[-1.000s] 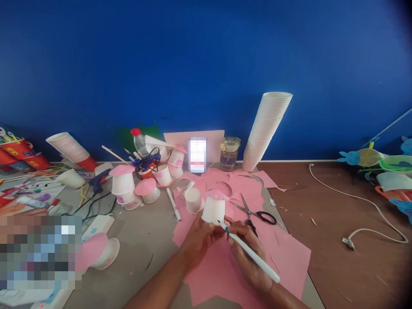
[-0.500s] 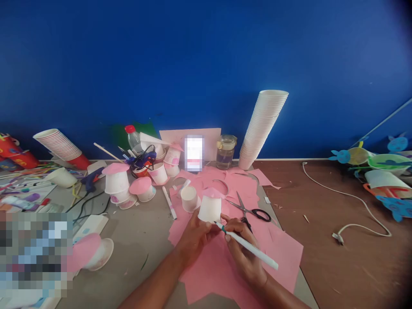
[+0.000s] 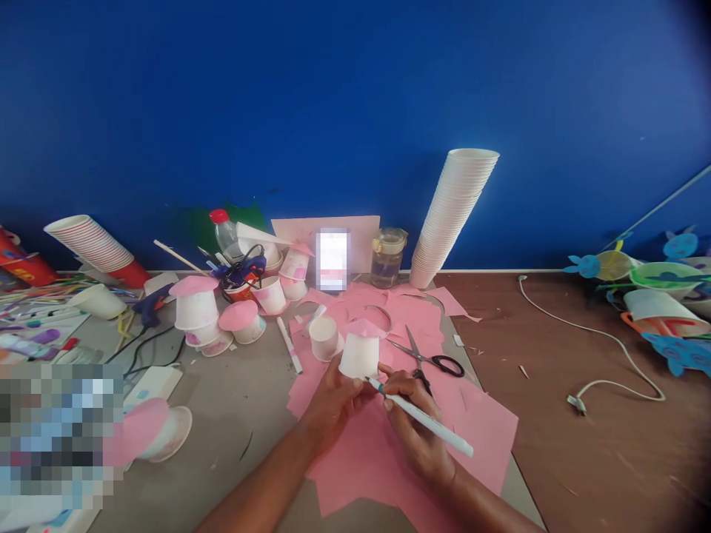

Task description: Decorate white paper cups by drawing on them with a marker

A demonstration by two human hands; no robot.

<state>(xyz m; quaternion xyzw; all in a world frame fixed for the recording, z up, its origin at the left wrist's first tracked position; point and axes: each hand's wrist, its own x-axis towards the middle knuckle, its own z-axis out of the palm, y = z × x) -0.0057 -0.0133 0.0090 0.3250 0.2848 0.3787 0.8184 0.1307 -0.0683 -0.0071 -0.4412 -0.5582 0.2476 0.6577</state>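
Note:
My left hand (image 3: 327,403) grips a small white paper cup (image 3: 359,355), held upside down with a pink paper top, above sheets of pink paper (image 3: 389,444). My right hand (image 3: 414,429) is closed around a white marker pen (image 3: 425,420) with a teal band; its tip touches the cup's lower side. Another white cup (image 3: 324,338) stands just behind on the pink sheets.
Black-handled scissors (image 3: 430,359) lie right of the cup. A tall leaning stack of white cups (image 3: 452,215), a glass jar (image 3: 386,257) and a phone (image 3: 332,259) stand at the back. Pink-topped cups (image 3: 194,311), a glue gun (image 3: 147,305) and a white cable (image 3: 600,348) lie around.
The view has drifted slightly; both hands with the cup and pen sit a little further left and up. The pen tip stays against the cup.

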